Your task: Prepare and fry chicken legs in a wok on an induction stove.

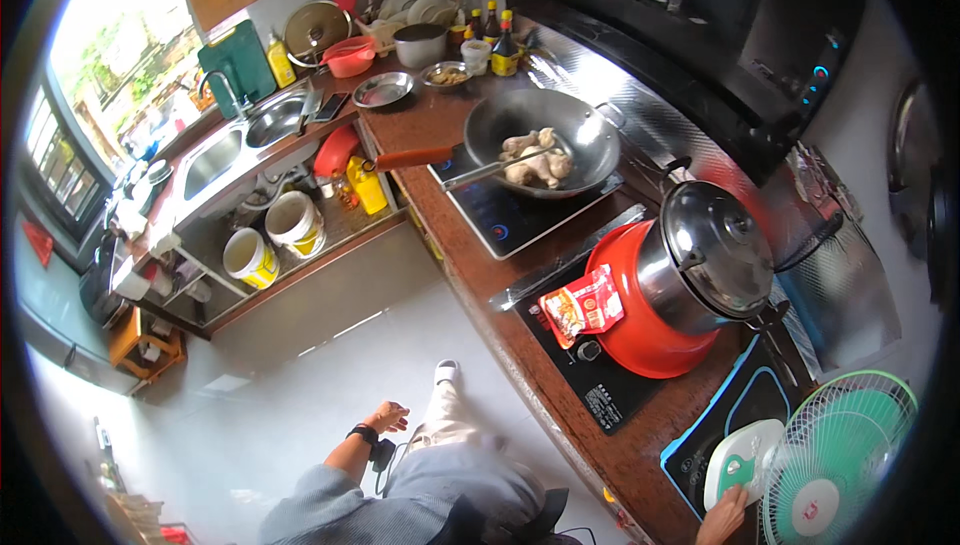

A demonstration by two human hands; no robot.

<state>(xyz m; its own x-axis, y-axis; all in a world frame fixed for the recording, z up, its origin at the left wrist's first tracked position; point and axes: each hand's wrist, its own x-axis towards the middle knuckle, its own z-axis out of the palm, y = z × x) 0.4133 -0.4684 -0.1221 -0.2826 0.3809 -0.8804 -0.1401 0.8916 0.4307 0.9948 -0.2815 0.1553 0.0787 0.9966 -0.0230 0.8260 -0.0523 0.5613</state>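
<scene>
My right hand (724,516) is at the lower right, its fingers touching the green control panel on the white base of an electric fan (817,462); whether it grips anything there is unclear. My left hand (388,417) hangs over the floor, holding nothing, fingers loosely bent, with a black band at the wrist. Up the counter, a wok (480,113) with an orange handle sits on an induction cooker (501,230). Chicken pieces (536,158) lie in it, and a metal utensil (480,172) rests across its rim.
A lidded steel pot (660,275) stands in a red basin (645,353) beside a red food packet (581,305). Sauce bottles (505,46) and a metal plate (382,89) are farther back. Left are a double sink (214,162) and buckets (251,258) below. A range hood (675,34) overhangs the counter.
</scene>
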